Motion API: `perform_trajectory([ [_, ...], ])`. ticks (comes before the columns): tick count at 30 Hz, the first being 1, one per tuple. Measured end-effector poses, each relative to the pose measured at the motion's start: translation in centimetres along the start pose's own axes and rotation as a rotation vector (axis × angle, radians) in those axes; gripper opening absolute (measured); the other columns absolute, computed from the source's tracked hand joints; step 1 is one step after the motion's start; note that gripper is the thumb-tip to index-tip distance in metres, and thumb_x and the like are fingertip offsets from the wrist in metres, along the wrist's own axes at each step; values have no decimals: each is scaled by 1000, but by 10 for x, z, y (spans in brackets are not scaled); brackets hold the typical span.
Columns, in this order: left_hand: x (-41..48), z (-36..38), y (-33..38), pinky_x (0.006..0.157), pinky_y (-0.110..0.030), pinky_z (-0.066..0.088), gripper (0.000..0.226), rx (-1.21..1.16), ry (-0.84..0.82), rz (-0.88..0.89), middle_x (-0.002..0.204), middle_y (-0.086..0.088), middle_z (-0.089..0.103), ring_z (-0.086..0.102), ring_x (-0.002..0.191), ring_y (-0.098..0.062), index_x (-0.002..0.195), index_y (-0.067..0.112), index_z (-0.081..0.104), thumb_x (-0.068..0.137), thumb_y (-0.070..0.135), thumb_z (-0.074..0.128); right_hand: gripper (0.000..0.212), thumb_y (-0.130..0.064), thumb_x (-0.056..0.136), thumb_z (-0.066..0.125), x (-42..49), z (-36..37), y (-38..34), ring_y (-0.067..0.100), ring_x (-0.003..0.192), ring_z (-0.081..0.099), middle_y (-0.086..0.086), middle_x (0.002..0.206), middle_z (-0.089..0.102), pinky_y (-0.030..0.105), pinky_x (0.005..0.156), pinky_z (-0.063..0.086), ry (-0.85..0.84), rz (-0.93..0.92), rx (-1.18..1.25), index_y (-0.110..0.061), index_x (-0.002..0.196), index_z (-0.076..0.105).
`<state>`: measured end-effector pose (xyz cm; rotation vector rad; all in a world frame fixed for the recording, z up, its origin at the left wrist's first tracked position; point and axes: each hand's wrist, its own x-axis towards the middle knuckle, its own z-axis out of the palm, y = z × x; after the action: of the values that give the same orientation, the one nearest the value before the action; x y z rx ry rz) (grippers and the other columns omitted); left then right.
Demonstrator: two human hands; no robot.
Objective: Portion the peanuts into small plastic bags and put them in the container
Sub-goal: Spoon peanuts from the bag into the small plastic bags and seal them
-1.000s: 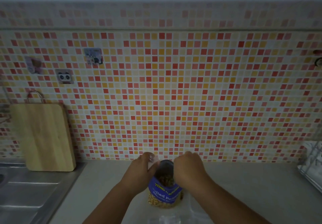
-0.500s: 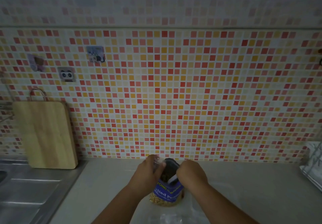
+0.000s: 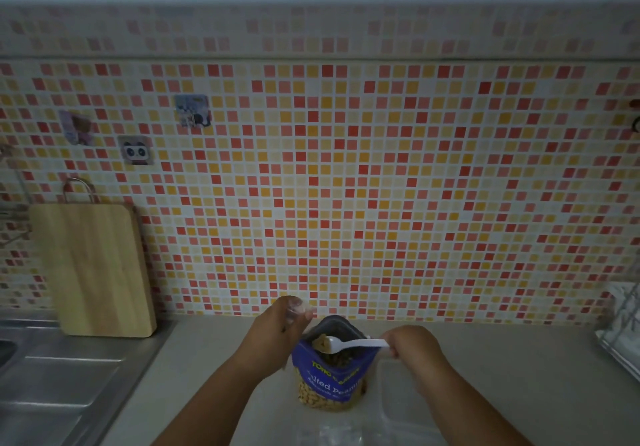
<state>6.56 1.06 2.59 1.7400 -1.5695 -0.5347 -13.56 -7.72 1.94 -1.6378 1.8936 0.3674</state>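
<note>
A blue bag of salted peanuts (image 3: 330, 378) stands open on the counter at the bottom centre. My right hand (image 3: 414, 347) grips the handle of a white plastic spoon (image 3: 349, 344), whose bowl holds a few peanuts above the bag's mouth. My left hand (image 3: 277, 329) is just left of the bag and pinches a small clear plastic bag (image 3: 298, 308) at the top of its fingers. A clear plastic container (image 3: 398, 407) lies to the right of the peanut bag, below my right forearm, hard to make out.
A wooden cutting board (image 3: 95, 269) leans on the tiled wall at the left, above a steel sink drainer (image 3: 59, 376). A dish rack (image 3: 623, 334) sits at the right edge. More clear plastic (image 3: 329, 433) lies at the bottom edge.
My right hand has pulled back to the right, lifting the white spoon out of the peanut bag with peanuts on it. My left hand stays beside the bag with the clear bag.
</note>
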Motion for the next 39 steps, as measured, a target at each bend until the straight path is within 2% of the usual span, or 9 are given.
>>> perform_trajectory([
  [7,-4,1,1,88,-23,43,45,190,-103,94,129,0,53,51,109,-14,132,27,41,91,44,49,32,-31,98,36,-9,-33,17,14,53,35,0,62,37,25,74,44,84,75,116,-15,78,56],
  [11,-5,4,8,99,-27,39,48,232,-147,121,138,0,46,44,122,-16,135,29,37,91,45,50,24,-21,97,37,-31,-60,17,12,50,29,0,62,34,21,50,30,150,34,52,-23,111,57],
  [14,-4,6,12,102,-28,36,51,256,-158,149,141,1,43,39,128,-17,137,29,35,91,45,50,36,-26,95,41,-32,-67,14,8,49,34,-2,61,42,19,47,31,148,18,143,-23,126,58],
  [18,-1,12,17,103,-28,34,55,297,-173,196,141,2,43,37,128,-16,138,26,33,91,46,51,19,-19,93,47,-49,-64,5,9,49,38,-1,61,43,18,43,34,243,-34,225,-13,82,63],
  [20,-1,15,19,101,-28,35,54,306,-175,207,138,1,45,39,124,-16,138,25,33,91,45,51,31,-20,94,46,-62,-63,-6,9,50,37,-2,62,41,19,46,32,338,-65,91,-13,64,53],
  [23,1,23,24,97,-25,36,51,279,-159,228,133,1,48,42,119,-17,137,24,36,92,44,49,25,-19,92,47,-79,-59,-23,12,54,47,0,68,54,21,47,37,391,-270,38,-12,76,63],
  [28,4,30,29,84,-33,51,35,19,-86,171,109,0,60,56,96,-13,123,24,48,93,44,45,23,-25,86,56,-142,-59,-44,21,91,58,4,100,66,33,84,51,665,-636,-299,-17,105,67],
  [34,-2,15,25,82,-23,51,34,-267,4,-3,114,3,59,60,100,-11,125,27,45,93,40,47,17,-27,87,54,-151,-76,-25,11,71,47,-2,83,67,24,68,38,1040,-668,-223,-19,92,68],
  [39,-13,4,23,80,-24,49,33,-766,49,-112,116,5,63,60,101,-7,116,31,46,86,44,48,20,-24,87,52,-95,-22,-8,16,76,55,-1,82,60,24,68,45,743,-504,-175,-17,97,68],
])
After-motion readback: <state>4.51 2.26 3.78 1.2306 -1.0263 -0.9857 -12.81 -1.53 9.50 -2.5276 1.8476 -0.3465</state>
